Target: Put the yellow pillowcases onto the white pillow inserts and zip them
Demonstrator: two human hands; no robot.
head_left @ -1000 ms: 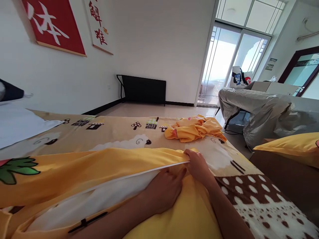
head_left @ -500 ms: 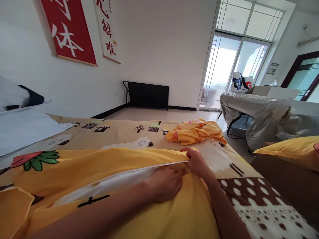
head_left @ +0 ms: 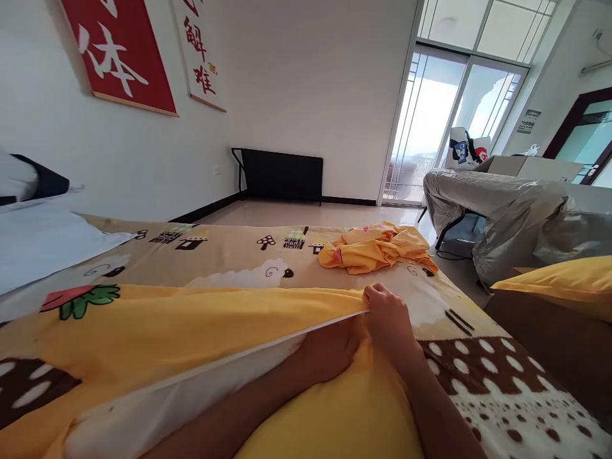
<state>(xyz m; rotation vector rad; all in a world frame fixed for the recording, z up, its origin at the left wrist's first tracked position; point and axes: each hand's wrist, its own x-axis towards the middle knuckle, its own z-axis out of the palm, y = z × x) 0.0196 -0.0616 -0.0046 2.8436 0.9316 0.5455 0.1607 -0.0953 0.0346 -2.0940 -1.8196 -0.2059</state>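
A yellow pillowcase (head_left: 215, 319) with a strawberry print lies spread before me, its long white-edged opening showing white material (head_left: 191, 408) inside. My left hand (head_left: 329, 350) reaches into this opening near its right end. Its fingers are curled closed; their tips are hidden under the flap, so what they hold cannot be made out. At the opening's right corner, my right hand (head_left: 389, 319) is closed on the pillowcase's edge, beside the left hand. Plain yellow cloth (head_left: 335, 421) bulges beneath both wrists.
A patterned blanket (head_left: 239, 255) covers the bed. Crumpled orange-yellow cloth (head_left: 382, 248) lies near its far edge. To the right are a yellow pillow (head_left: 559, 280) on a brown surface and a plastic-covered table (head_left: 497, 197). A white pillow (head_left: 48, 245) sits at the left.
My right hand has gone from loosely spread fingers to a closed grip on the corner. The left hand sits deeper under the flap, and the opening's left part gapes wider.
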